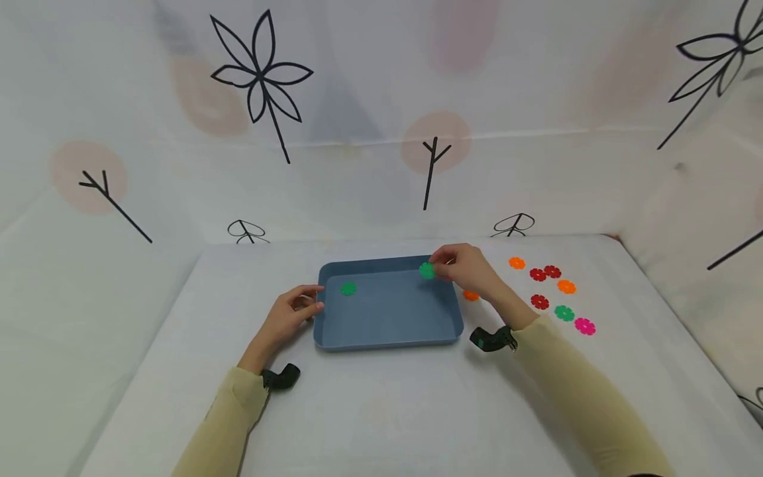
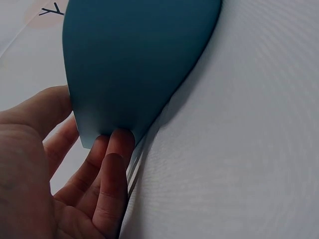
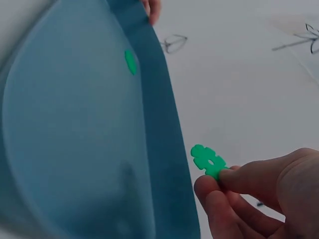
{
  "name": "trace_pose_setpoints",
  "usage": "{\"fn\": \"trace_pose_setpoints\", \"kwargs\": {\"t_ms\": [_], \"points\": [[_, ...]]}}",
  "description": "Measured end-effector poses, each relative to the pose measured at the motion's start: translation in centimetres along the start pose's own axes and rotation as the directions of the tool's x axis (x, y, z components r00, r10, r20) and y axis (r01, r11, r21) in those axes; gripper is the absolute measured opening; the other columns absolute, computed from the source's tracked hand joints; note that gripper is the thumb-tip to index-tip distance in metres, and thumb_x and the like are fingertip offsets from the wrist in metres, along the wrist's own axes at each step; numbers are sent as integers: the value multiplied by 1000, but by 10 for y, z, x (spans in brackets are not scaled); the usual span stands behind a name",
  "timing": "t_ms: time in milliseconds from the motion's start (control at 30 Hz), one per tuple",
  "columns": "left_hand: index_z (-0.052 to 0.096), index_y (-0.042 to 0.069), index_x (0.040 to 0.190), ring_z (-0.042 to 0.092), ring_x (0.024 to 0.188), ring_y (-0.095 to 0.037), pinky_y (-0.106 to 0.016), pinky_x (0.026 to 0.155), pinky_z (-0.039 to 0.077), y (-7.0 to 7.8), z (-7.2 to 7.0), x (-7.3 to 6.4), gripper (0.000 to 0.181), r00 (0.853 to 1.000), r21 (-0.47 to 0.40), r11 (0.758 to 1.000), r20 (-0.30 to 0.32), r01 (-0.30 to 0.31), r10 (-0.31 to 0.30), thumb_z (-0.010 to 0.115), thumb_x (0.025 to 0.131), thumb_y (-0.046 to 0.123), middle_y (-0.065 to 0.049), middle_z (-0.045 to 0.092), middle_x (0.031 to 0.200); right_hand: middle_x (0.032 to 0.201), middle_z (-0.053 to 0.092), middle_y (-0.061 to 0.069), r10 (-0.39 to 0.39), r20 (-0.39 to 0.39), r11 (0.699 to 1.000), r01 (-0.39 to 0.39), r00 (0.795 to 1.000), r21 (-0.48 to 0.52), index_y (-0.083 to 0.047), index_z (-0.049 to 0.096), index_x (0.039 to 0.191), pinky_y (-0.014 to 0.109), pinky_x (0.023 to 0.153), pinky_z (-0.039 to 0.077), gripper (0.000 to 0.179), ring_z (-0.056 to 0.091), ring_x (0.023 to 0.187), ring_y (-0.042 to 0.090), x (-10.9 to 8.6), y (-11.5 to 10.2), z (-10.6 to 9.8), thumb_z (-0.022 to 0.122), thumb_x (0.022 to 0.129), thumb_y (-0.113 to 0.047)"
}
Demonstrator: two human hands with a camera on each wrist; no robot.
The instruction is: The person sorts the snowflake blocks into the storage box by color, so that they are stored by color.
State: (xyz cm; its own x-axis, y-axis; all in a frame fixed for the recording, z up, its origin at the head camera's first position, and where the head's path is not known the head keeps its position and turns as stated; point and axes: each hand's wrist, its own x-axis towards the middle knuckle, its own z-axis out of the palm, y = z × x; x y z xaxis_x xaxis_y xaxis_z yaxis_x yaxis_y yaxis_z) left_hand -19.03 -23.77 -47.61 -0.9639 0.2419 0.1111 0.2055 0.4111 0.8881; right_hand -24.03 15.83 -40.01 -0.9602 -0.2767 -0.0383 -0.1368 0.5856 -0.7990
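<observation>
A blue-grey tray lies on the white table. My left hand holds its left edge, bent fingers against the outer wall and the thumb at the rim. Over the tray's far right corner, my right hand pinches a green flower-shaped disc between thumb and fingertips. The disc has a small slot in its middle. Another green flower-shaped disc lies flat inside the tray, towards its left side.
Right of the tray lie several flower-shaped discs: orange, red, green and pink. One orange disc sits close to the tray's right edge, partly under the right forearm. A patterned white cloth hangs behind.
</observation>
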Motion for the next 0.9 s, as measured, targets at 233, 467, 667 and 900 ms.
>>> {"fn": "trace_pose_setpoints", "kwargs": {"t_ms": [233, 467, 667, 900], "points": [[64, 6, 131, 60, 90, -20, -27, 66, 49, 0, 2, 3, 40, 1000, 2, 1000, 3, 5, -5, 72, 94, 18, -15, 58, 112, 89, 68, 7, -90, 63, 996, 90, 994, 2, -3, 73, 103, 31, 67, 52, 13, 65, 73, 19, 9, -14, 26, 66, 92, -7], [60, 0, 134, 60, 93, -23, -29, 70, 52, 3, 1, 0, 42, 999, -5, 999, 15, 39, -39, 70, 95, 15, -21, 57, 115, 87, 69, 5, -117, 200, 993, 116, 973, 13, -2, 72, 103, 29, 67, 54, 13, 69, 75, 18, 27, -17, 51, 65, 92, -4], [59, -5, 132, 60, 91, -23, -30, 71, 52, 36, -3, -9, 41, 999, 3, 1000, 28, 24, -24, 69, 95, 11, -24, 58, 113, 80, 69, 3, -128, 272, 992, 125, 954, 29, -2, 72, 101, 28, 65, 51, 11, 65, 70, 16, 41, -22, 73, 66, 92, -4], [60, -4, 131, 60, 90, -22, -29, 70, 52, 36, -2, -9, 41, 1000, -5, 1000, 25, 19, -19, 69, 95, 11, -23, 57, 112, 80, 70, 4, -121, 328, 990, 91, 937, 105, 0, 71, 104, 28, 68, 53, 12, 67, 73, 15, 50, -27, 94, 67, 92, -2]]}}
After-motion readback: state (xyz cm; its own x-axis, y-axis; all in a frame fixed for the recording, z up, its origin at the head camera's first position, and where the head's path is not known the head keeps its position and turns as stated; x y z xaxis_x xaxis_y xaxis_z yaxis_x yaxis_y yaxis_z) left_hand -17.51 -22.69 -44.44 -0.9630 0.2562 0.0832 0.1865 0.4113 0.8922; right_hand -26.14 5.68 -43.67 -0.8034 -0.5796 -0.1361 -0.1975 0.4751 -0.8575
